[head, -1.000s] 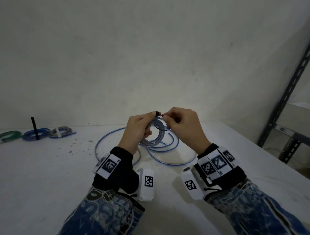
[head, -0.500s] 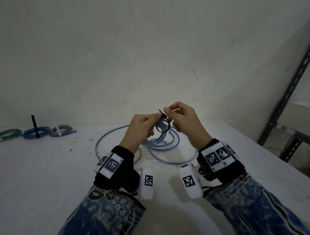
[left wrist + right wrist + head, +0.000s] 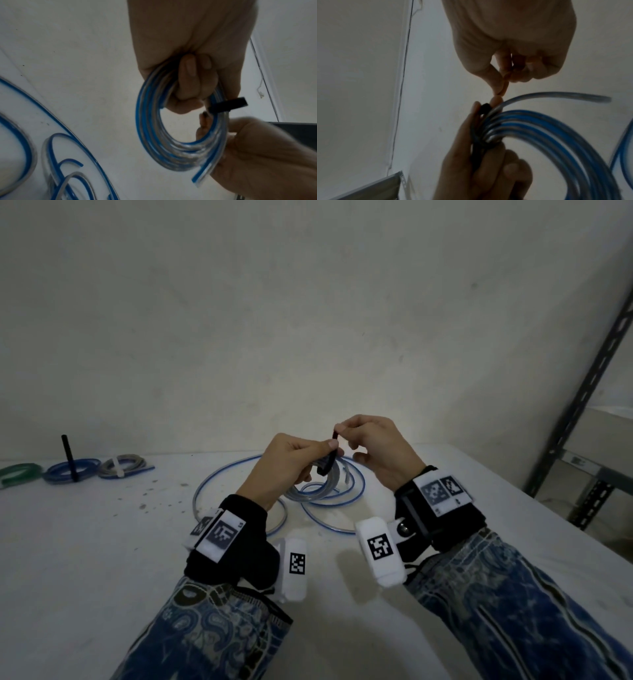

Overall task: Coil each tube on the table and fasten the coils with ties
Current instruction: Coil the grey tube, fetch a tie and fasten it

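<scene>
My left hand [image 3: 308, 453] grips a small coil of clear tube with a blue stripe [image 3: 318, 491], held above the white table [image 3: 102, 559]. Its fingers [image 3: 188, 86] curl through the coil [image 3: 154, 135]. A black tie [image 3: 329, 455] wraps the coil beside the left thumb, with its free end standing up. My right hand [image 3: 346, 431] pinches that free end between thumb and forefinger. The tie [image 3: 228, 104] sticks out sideways in the left wrist view. In the right wrist view it shows as a dark band [image 3: 479, 135] round the strands.
More loose clear-and-blue tube [image 3: 205, 491] lies in wide loops under the hands. At the far left lie a green coil [image 3: 17, 472], a blue coil [image 3: 73, 472] with an upright black tie, and a greyish coil [image 3: 123, 467] with a white tie. A metal rack [image 3: 582, 405] stands right.
The right hand has drawn the tie's free end upward, and the open black loop has closed against the coil. The left hand has kept hold of the coil.
</scene>
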